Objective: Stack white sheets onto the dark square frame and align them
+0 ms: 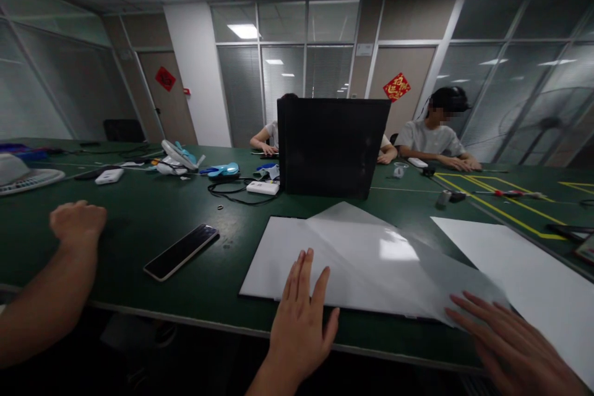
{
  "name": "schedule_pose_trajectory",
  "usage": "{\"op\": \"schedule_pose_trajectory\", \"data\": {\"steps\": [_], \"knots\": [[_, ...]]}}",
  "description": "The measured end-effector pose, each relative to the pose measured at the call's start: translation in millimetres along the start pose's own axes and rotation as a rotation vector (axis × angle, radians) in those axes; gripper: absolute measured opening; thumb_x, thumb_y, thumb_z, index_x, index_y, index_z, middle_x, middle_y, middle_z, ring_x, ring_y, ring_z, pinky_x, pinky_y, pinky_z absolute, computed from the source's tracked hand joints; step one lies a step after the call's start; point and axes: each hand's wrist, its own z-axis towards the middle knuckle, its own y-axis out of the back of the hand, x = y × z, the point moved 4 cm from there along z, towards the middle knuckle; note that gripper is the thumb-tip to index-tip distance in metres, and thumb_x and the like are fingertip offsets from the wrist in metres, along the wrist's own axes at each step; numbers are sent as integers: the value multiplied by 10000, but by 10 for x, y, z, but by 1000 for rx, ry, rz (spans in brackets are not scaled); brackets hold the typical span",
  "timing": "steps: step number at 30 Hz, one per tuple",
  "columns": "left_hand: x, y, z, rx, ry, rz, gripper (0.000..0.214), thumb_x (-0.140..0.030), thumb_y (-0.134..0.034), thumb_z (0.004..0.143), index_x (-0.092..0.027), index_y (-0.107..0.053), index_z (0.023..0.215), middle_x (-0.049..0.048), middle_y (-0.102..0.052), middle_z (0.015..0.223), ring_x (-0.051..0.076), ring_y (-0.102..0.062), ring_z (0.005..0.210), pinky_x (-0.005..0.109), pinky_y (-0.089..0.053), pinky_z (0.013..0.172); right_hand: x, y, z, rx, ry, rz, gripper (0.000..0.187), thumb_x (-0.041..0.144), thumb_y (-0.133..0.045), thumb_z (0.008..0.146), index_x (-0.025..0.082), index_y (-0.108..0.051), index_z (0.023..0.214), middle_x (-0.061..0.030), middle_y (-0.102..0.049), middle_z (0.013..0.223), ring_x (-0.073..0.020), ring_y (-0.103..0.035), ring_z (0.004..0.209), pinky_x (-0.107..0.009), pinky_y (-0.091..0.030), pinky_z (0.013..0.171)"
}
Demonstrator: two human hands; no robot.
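A flat white panel (269, 255) with thin dark edges lies on the green table in front of me. Over it, turned askew, rests a thin translucent sheet (346, 232), its far corner jutting past the panel. My left hand (301, 322) has its fingers stretched out over the panel's near left part; whether the palm presses on it I cannot tell. On the other side, my right hand (515, 337) is at the sheet's near right corner, fingers extended and its thumb out of sight. A plain white sheet (520, 260) lies to the right, partly behind that hand.
Another person's arm with a closed fist (78, 223) rests at left. A phone (182, 252) lies left of the panel. Behind it stands a large black box-like object (331, 148). Cables, a white power bank (262, 187) and yellow tape lines (505, 210) mark the table; two people sit across.
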Motion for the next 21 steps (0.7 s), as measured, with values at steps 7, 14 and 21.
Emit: {"op": "schedule_pose_trajectory", "data": {"steps": [7,14,21], "knots": [[-18,18,-15,21,-40,-24,451,-361,-624,1024,-281,-638,1467,115,-394,1737,351,-358,1611,537,-480,1211,424,-296,502,-40,180,-27,389,279,-445,1083,337,-701,1370,50,-631,1449,-264,-652,1281,-544,-664,933],[6,-32,5,101,21,-84,315,-372,-629,1006,-289,-735,1291,74,-708,1434,319,-634,1360,542,-543,1150,372,-434,574,36,125,98,404,262,-411,1101,340,-736,1328,5,-658,1404,-283,-645,1288,-571,-669,970],[3,-40,13,142,68,-117,281,-380,-634,1002,-272,-757,1230,83,-721,1409,334,-632,1360,566,-531,1160,289,-455,549,71,31,239,391,280,-395,1122,352,-746,1278,-2,-649,1421,-287,-608,1335,-630,-575,1039]]}}
